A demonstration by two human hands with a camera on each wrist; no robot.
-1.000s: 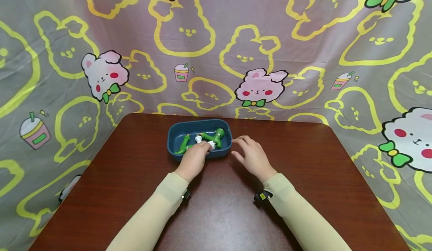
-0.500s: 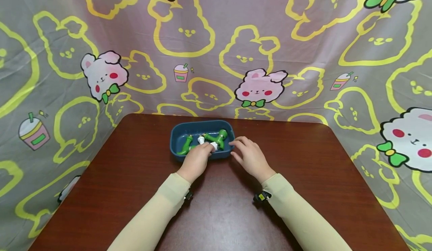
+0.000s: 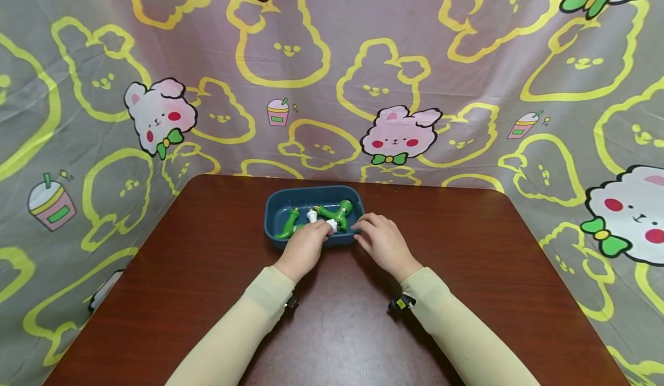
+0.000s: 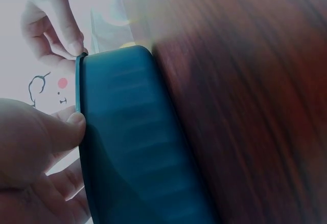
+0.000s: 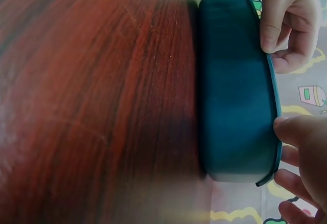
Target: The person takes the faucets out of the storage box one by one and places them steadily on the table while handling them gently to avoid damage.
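Note:
A dark blue rectangular plastic basin (image 3: 267, 216) stands on the table with green and white fittings lying in it. A bent green piece (image 3: 289, 223) lies at its left, a branched green tap-like piece (image 3: 340, 213) at its right, and a small white piece (image 3: 312, 216) between them. My left hand (image 3: 306, 245) grips the near rim, thumb outside and fingers over the inner side, partly hiding the contents. At the near right corner, my right hand (image 3: 384, 245) pinches the rim; the right wrist view shows its thumb against the outer wall (image 5: 235, 91).
The basin sits toward the back of a brown wood-grain table (image 3: 207, 294). Behind and beside the table hangs a grey cloth (image 3: 311, 29) printed with yellow outlines and rabbit faces. Each wrist wears a small black device (image 3: 402, 303).
The basin has slid slightly to the right, with my left hand moving along on its rim. My right fingers, beside the basin earlier, are now over its right rim.

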